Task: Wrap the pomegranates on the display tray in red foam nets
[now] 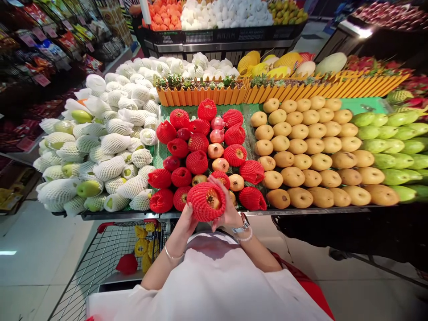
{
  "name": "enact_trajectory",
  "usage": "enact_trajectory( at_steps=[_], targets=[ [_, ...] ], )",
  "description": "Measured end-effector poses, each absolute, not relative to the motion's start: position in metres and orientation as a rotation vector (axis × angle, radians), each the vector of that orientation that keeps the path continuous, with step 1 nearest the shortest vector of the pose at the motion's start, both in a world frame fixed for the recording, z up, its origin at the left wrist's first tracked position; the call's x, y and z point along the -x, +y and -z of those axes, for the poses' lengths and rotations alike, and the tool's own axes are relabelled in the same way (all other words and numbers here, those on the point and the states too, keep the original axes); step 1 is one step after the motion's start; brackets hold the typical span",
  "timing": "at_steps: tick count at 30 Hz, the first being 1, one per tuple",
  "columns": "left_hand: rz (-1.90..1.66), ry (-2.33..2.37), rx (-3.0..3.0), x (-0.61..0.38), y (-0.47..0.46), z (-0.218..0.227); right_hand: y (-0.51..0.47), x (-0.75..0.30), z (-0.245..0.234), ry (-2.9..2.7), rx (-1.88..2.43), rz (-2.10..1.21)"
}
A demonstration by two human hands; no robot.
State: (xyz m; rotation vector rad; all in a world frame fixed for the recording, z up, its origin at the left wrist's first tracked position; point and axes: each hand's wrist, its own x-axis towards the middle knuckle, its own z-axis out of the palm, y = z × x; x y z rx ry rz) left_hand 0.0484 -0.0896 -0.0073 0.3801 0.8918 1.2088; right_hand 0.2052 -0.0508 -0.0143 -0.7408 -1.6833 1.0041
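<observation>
Both hands hold one pomegranate in red foam netting (pixel 206 200) up in front of the fruit display. My left hand (pixel 187 220) grips its lower left side, fingers curled under it. My right hand (pixel 230 207) wraps round its right side and top; a watch and a bead bracelet sit on that wrist. Just behind lies the pile of red-netted and bare pomegranates (pixel 200 147) on a green mat.
White-netted green fruit (pixel 100 147) fills the left of the stand; tan mangoes (pixel 310 151) and green mangoes (pixel 397 142) fill the right. An orange fence divider (pixel 234 94) runs behind. A wire shopping cart (pixel 110 258) with yellow and red items stands at my lower left.
</observation>
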Motion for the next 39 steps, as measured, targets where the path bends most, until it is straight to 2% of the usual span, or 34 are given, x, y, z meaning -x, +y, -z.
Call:
enact_trajectory(
  at_steps=[10,12,16,20,28,35,39],
  targets=[
    [-1.079,0.888,-0.404,-0.037,-0.080,0.009,-0.049,-0.201,0.013,-1.477,0.919,-0.853],
    [-1.201,1.031,-0.530,-0.024,-0.077,0.008,-0.046,-0.206,0.011,-1.462,0.968,-0.878],
    [-1.692,1.273,-1.044,-0.016,-0.074,-0.011,-0.045,-0.211,0.003,-1.527,0.992,-1.033],
    [-1.428,1.117,-1.403,-0.039,-0.067,-0.024,-0.047,-0.203,-0.004,-1.542,0.945,-1.187],
    [-1.381,1.233,-1.167,-0.061,-0.066,0.006,-0.037,-0.191,0.009,-1.386,1.026,-1.307],
    [-1.520,1.075,-0.676,-0.064,-0.063,0.010,-0.041,-0.191,-0.001,-1.615,1.223,-1.196],
    [-1.554,0.959,-0.425,-0.064,-0.063,0.006,-0.049,-0.187,-0.006,-1.655,1.216,-0.934]
  ],
)
